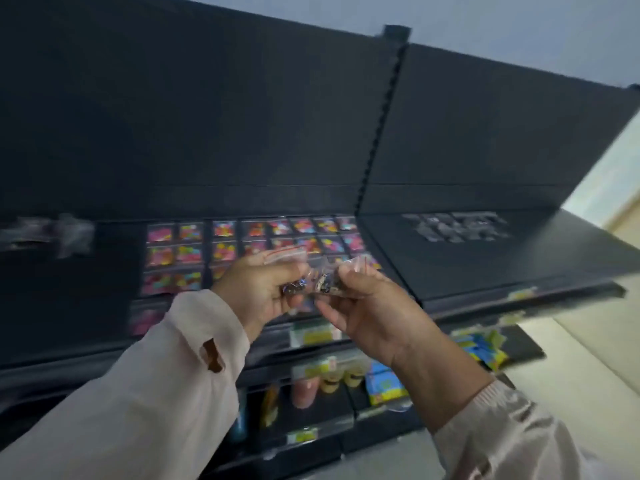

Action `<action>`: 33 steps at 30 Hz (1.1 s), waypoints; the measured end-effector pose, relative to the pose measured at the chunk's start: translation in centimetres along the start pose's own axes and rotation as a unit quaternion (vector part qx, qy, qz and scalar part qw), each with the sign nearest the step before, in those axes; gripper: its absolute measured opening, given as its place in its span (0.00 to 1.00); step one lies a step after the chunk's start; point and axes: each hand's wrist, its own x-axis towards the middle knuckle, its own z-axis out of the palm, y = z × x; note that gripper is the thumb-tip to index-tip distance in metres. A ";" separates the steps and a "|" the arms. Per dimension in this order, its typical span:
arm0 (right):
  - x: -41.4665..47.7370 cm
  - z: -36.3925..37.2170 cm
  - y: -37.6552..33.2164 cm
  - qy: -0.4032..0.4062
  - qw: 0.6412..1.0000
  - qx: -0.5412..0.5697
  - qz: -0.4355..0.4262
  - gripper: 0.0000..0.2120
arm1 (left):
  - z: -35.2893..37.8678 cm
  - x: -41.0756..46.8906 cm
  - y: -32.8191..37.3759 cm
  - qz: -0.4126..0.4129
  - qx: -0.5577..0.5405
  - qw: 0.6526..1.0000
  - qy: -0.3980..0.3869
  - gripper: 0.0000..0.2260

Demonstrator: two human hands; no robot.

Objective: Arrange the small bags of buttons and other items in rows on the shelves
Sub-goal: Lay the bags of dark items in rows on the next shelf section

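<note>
Dark store shelving (pixel 485 271) fills the frame, and you stand close against it with both arms raised toward the middle. Nearest the lens, your two pale sleeves (pixel 145 393) come up from the lower corners. Your left hand (pixel 266 289), at centre, is curled with the palm turned right, thumb and fingers pinched on one clear bag (pixel 287 258) with a red zip strip and small dark pieces at its bottom. Your right hand (pixel 367 306), just beside it, is bent back at the wrist and pinches a second clear bag (pixel 332 282) of dark pieces; the two bags touch between your hands.

Behind your hands, on the upper shelf, colourful bags (pixel 187 251) lie flat in three rows; about seven show in the back row, though your hands hide part of the front rows. Farther right on the same level sits a blurred cluster of clear bags (pixel 453 226), too smeared to count. At far left another blurred clear heap (pixel 52 233) rests on the shelf. Below, lower shelves carry yellow and blue packets (pixel 384 382).
</note>
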 end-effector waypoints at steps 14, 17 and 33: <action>-9.3 -17.7 -7.1 0.168 0.983 0.009 -0.071 0.06 | 20.2 2.0 -8.4 -0.046 0.122 0.990 -0.061 0.04; -8.9 -20.5 -8.6 0.199 0.978 -0.020 -0.067 0.06 | 22.8 4.6 -9.7 -0.020 0.155 0.986 -0.060 0.07; 2.0 -33.3 -21.0 0.248 0.955 -0.153 -0.051 0.07 | 34.5 22.6 -11.1 -0.150 0.147 0.970 -0.119 0.02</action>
